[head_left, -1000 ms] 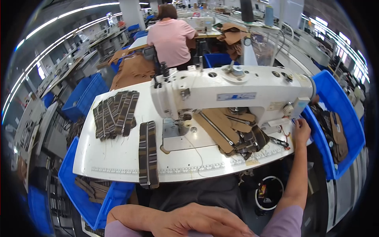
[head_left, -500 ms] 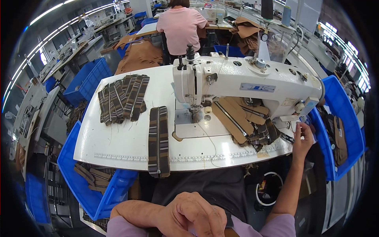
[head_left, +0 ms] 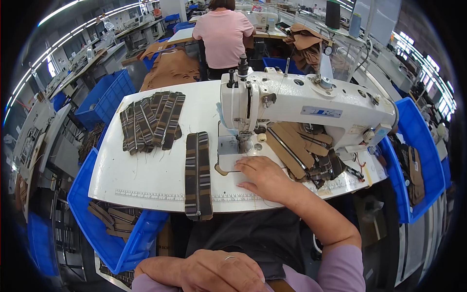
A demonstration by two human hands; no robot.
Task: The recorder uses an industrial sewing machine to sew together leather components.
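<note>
- The white table (head_left: 146, 180) carries everything; the sewing machine (head_left: 311, 104) stands on its far half and serves as the landmark.
- Bins: a blue bin (head_left: 418, 160) to the right of the machine holds brown and dark fabric pieces; another blue bin (head_left: 114, 233), left of the machine and below the table's near edge, holds striped strips; further blue bins sit beyond the table's far left corner, contents too small to tell.
- A fan of striped strips (head_left: 151, 121) lies well left of the machine; a stack (head_left: 198, 175) of the same strips lies just left of the needle plate, its near end hanging over the table edge.
- Tan straps with striped ends (head_left: 304, 151) are piled under the machine's arm.
- Right hand (head_left: 265, 177) lies flat on the table just in front of the needle, fingers spread wide, pressing and holding nothing that I can see.
- Left hand (head_left: 214, 270) rests low in the lap, loosely curled, with a ring; whether anything is in it cannot be told.
- Risk, as I judge it: fingertips this close to the needle could be caught if the machine runs; the overhanging stack could slide into the lap if brushed by a forearm.
</note>
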